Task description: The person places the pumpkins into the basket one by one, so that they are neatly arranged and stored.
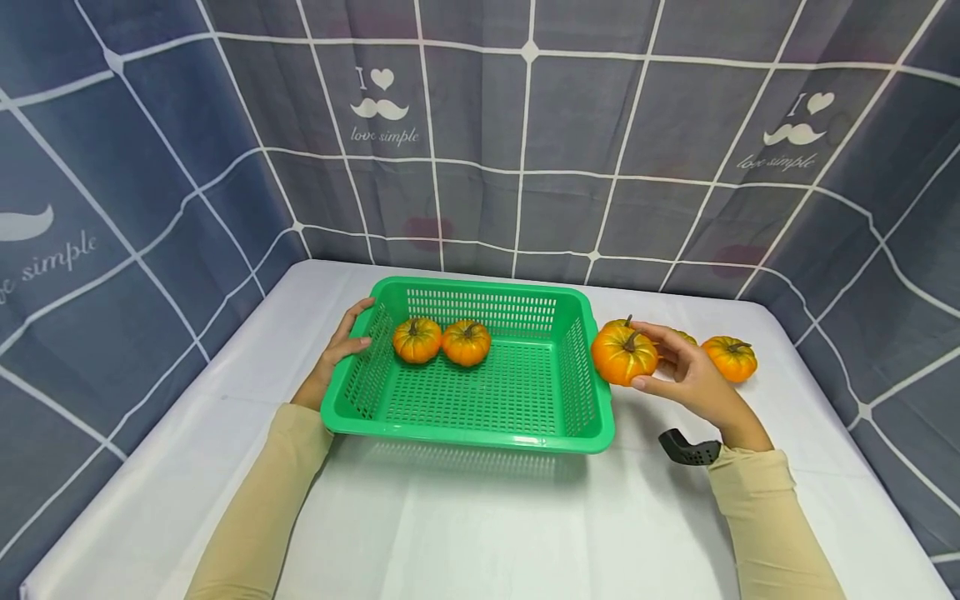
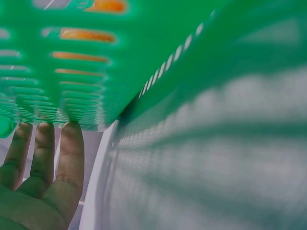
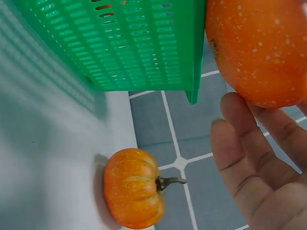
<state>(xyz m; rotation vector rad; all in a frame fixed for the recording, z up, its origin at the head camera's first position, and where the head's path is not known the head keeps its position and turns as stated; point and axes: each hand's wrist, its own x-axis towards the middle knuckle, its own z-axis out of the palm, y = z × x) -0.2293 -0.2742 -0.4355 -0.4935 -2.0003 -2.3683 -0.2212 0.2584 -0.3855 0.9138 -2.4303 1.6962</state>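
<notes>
A green perforated plastic basket (image 1: 480,438) holds two small orange pumpkins (image 1: 417,341) side by side toward its left back. My left hand (image 1: 335,350) grips the basket's left side, thumb over the rim. From the left wrist, its fingertips (image 2: 71,132) show against the slotted wall. With thumb and fingers, my right hand (image 1: 693,375) holds another pumpkin (image 1: 624,355) by its side, right at the basket's right rim. In the right wrist view, that held pumpkin (image 3: 261,52) overlaps the basket's edge. Part of one more pumpkin (image 1: 617,323) shows behind the held one.
Farther right, a pumpkin (image 1: 733,359) sits on the white-covered table (image 1: 480,533); another (image 1: 686,337) is mostly hidden behind my right hand. A dark checked curtain (image 1: 480,208) rises behind and at both sides. A black device (image 1: 688,448) is strapped at my right wrist.
</notes>
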